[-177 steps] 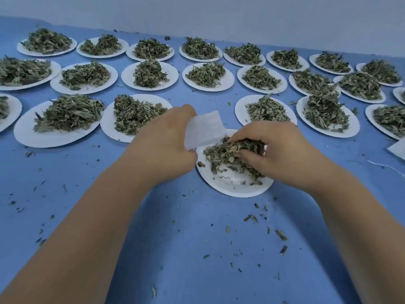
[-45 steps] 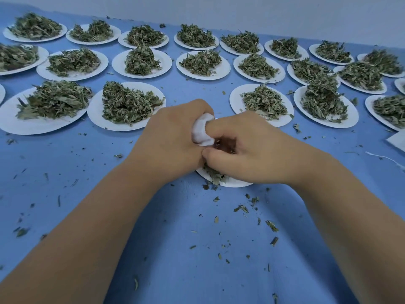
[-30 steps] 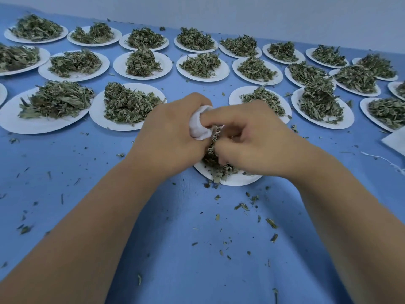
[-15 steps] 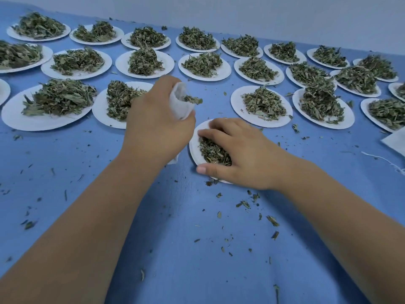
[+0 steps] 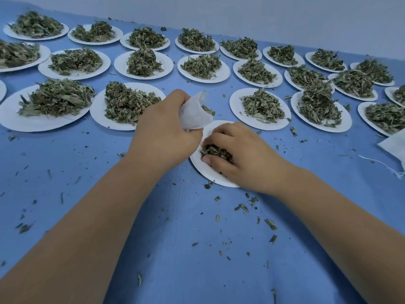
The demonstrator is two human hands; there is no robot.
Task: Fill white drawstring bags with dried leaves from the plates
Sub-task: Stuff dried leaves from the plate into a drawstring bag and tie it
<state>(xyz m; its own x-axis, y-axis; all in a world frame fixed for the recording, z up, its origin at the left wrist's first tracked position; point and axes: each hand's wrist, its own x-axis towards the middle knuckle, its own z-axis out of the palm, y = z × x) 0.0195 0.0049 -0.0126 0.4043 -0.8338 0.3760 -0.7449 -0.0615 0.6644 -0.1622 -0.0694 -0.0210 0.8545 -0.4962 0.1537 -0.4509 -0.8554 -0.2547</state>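
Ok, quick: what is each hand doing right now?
Left hand: closed on the white bag.
Right hand: curled around dried leaves on the near plate.

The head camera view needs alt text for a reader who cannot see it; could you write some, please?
A left hand holds a white bag while the right hand gathers dried leaves from a nearly empty plate; leaf-heaped plates fill the blue table.

Both hands forward — left (image 5: 164,137) fisted and raised, right (image 5: 241,154) clawed, palm-down.
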